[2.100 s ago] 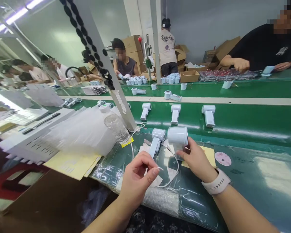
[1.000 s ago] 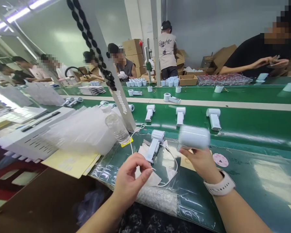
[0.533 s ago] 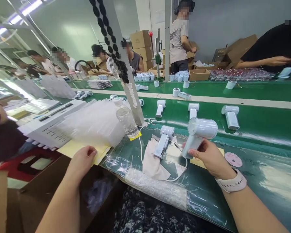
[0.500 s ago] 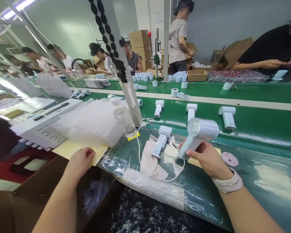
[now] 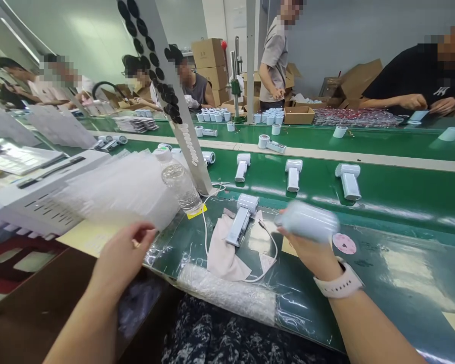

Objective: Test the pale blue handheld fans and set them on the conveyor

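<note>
My right hand (image 5: pixel 311 253) grips a pale blue handheld fan (image 5: pixel 309 221), shaped like a small hair dryer and blurred by motion, above the bench. My left hand (image 5: pixel 127 253) is raised by the bench's left edge, thumb and fingertips curled together; I cannot make out what is between them. Beside it lie a yellow sheet (image 5: pixel 85 237) and a pile of translucent plastic bags (image 5: pixel 117 194). Between my hands a second handheld fan (image 5: pixel 242 220) rests on a pale cloth (image 5: pixel 225 258), with a white cable (image 5: pixel 276 247) looping around it.
A water bottle (image 5: pixel 180 184) stands at the foot of a slanted post (image 5: pixel 182 116). Several fans lie along the green conveyor (image 5: pixel 318 187). A bubble-wrap roll (image 5: pixel 227 293) lines the bench's front edge. Co-workers (image 5: pixel 417 76) sit and stand across the line.
The fan in my right hand has swung from handle-down to nearly level and dropped slightly. My left hand has lifted off the yellow sheet's corner. The view has shifted slightly right.
</note>
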`<state>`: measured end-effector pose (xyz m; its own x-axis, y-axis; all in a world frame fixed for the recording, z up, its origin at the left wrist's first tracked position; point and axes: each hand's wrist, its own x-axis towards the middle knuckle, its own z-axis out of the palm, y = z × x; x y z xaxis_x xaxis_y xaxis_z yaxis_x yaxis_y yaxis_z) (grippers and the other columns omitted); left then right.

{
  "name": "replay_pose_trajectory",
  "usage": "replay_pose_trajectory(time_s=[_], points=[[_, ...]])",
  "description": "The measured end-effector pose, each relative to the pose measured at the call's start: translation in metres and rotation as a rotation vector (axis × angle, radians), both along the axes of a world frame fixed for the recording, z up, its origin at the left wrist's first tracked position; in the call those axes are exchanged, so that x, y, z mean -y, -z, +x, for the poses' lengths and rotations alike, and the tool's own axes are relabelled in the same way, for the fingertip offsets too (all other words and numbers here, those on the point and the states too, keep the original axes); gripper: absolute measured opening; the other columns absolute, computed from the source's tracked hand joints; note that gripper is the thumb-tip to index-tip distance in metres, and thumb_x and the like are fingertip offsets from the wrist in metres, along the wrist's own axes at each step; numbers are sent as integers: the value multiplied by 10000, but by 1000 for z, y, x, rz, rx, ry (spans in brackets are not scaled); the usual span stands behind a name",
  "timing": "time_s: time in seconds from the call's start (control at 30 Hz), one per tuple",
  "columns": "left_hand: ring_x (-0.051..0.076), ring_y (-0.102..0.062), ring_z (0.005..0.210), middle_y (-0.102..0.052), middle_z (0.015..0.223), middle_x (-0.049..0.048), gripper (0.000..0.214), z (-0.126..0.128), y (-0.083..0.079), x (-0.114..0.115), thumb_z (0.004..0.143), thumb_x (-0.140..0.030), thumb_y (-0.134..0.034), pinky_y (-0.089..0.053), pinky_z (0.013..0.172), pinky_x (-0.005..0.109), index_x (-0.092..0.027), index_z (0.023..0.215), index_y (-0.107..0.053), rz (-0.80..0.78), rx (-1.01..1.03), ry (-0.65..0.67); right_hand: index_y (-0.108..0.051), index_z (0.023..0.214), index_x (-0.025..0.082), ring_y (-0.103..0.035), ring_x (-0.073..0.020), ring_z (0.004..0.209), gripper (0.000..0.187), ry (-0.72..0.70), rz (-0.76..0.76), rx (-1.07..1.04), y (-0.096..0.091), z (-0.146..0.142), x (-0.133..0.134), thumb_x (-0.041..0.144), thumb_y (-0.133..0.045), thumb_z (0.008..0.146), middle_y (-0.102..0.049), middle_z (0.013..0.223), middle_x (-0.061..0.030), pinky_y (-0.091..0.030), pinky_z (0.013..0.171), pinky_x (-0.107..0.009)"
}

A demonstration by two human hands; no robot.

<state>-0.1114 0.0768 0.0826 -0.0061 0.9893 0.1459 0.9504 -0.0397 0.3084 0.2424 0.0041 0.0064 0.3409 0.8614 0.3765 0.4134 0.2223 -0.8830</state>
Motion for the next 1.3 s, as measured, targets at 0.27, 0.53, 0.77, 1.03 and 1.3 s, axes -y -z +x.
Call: replay_pose_trajectory(time_s=[0.27,0.53,0.77,1.03,1.3], points=[[179,-599,697,-680,767,11,158,134,-12,11,838,-314,-558,-478,680,310,-219,886,-675,25,314,684,-682,882,208,-671,-315,914,226,119,-220,-26,-7,4,-3,394,-673,753,-749,915,-107,-513,805,-443],[249,-618,957,-705,964,70,161,191,40,-17,840,-223,-567,-475,883,407,-207,944,-689,-49,661,672,-678,898,190,-647,-303,855,327,-20,-327,-71,-4,0,-8,420,-724,671,-724,887,-99,-505,798,-446],[270,-669,925,-709,1068,132,609,186,52,-2,777,-700,-609,-507,860,415,-165,1055,-699,-926,1412,848,-706,918,173,-647,-246,718,634,-519,-368,-294,-12,-22,10,761,-489,828,-718,814,-87,-520,659,-364],[226,-693,842,-712,941,110,453,191,44,-6,766,-559,-733,-537,822,380,-141,911,-638,-977,1876,553,-734,1020,197,-594,-328,1158,347,455,-593,355,-27,95,-21,424,-518,871,-653,1251,-132,-459,990,-464],[167,-651,685,-665,803,58,290,190,38,-9,918,-431,-596,-520,686,325,-141,922,-586,-1012,2016,370,-768,1001,112,-479,-517,1231,380,790,-765,455,-7,181,-55,338,-547,790,-509,1298,-309,-452,894,-627]])
